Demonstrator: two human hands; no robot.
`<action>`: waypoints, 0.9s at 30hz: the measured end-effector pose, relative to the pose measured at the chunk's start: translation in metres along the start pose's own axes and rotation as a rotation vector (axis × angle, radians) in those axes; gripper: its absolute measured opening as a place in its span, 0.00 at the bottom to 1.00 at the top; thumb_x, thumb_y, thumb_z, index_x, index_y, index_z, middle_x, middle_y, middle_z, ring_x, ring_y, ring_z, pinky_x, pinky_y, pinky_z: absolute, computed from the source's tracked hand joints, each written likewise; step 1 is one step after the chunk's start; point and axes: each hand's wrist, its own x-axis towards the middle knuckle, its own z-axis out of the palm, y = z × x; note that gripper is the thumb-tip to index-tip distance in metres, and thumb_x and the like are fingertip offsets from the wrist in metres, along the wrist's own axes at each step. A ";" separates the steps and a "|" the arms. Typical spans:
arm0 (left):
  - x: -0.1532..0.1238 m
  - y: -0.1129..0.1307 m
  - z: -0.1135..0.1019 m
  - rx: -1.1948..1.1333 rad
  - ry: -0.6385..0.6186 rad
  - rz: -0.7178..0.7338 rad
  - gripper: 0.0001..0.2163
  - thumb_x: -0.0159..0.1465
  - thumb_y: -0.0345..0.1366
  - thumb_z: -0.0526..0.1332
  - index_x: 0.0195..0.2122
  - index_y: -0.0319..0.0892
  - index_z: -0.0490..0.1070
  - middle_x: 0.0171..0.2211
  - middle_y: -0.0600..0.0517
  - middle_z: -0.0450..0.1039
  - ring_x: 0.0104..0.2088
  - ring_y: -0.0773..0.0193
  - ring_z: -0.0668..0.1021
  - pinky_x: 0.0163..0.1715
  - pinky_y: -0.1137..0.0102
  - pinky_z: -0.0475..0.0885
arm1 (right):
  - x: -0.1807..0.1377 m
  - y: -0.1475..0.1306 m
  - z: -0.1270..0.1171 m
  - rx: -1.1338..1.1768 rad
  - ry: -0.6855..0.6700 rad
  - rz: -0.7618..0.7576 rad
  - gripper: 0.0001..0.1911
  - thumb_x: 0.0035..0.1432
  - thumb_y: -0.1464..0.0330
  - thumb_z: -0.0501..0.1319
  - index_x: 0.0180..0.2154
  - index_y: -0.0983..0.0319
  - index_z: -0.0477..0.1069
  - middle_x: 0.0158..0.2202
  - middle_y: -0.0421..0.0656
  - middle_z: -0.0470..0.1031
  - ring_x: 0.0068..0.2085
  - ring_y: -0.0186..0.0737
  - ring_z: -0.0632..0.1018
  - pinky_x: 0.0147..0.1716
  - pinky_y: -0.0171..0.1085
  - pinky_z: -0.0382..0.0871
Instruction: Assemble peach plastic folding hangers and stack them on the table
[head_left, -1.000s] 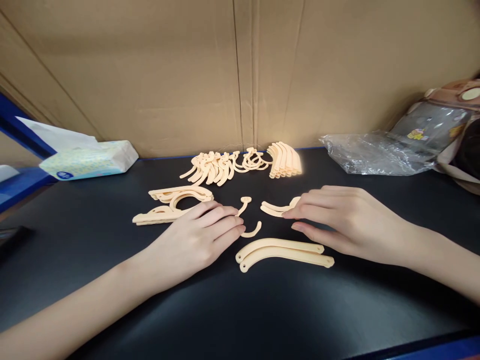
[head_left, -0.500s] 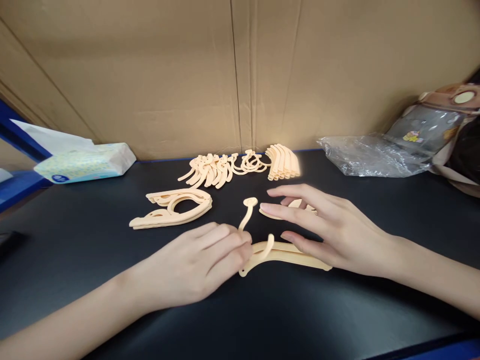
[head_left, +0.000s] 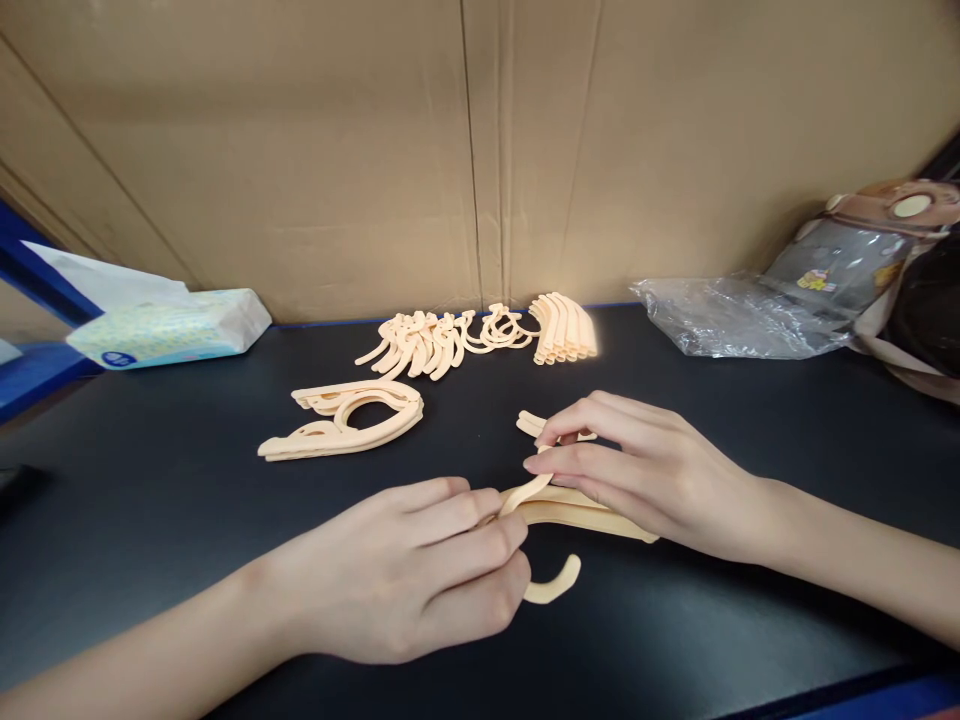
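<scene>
At the back I have a big cardboard wall (head_left: 300, 160), and in front of it is the black worktop (head_left: 660, 640) that carries everything. A clear bag (head_left: 742, 318) lies at the far right, and a tissue pack (head_left: 169, 330) is at the far left. My left hand (head_left: 420, 570) is near the middle, its grip pinched on a hook (head_left: 527, 492). My right hand (head_left: 637, 465) has a narrow grip, its tips closed on the hook's top end. A folded frame (head_left: 322, 441) lies past my left hand, apart from it. Two long bars (head_left: 592, 517) lie side by side below my hands; my left hand hides one end, so I can't tell if it touches them. Near the wall are a stack of bars (head_left: 566, 330) and a pile of hooks (head_left: 420, 345). Some short pieces (head_left: 531, 424) poke out just past my right hand. The hook is between my two hands, its curl peeking out by my left knuckles and its middle hidden. I think it could bend or snap if my hands pull different ways. It is thin, so it could slip. If my hands dip, I might knock the long bars apart.
</scene>
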 end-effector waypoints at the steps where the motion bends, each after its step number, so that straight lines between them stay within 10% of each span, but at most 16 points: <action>1: -0.001 -0.001 0.001 -0.011 0.006 -0.008 0.07 0.68 0.28 0.54 0.36 0.41 0.70 0.38 0.52 0.78 0.39 0.63 0.76 0.37 0.70 0.71 | 0.000 0.001 0.000 -0.003 0.008 0.005 0.11 0.66 0.72 0.54 0.43 0.64 0.74 0.40 0.47 0.73 0.38 0.35 0.72 0.38 0.35 0.69; 14: 0.001 -0.019 0.018 -0.304 0.131 -0.484 0.06 0.69 0.28 0.50 0.38 0.39 0.66 0.36 0.48 0.71 0.36 0.64 0.71 0.37 0.69 0.68 | -0.002 -0.001 0.005 0.319 0.196 0.215 0.04 0.61 0.70 0.61 0.38 0.63 0.68 0.34 0.42 0.70 0.33 0.31 0.72 0.34 0.32 0.68; 27: 0.024 -0.024 0.035 -0.375 0.234 -0.574 0.09 0.70 0.29 0.49 0.38 0.39 0.68 0.38 0.48 0.71 0.40 0.63 0.72 0.42 0.67 0.68 | 0.016 -0.013 0.004 0.509 0.172 0.306 0.08 0.56 0.66 0.65 0.37 0.63 0.76 0.32 0.40 0.74 0.32 0.32 0.74 0.33 0.32 0.67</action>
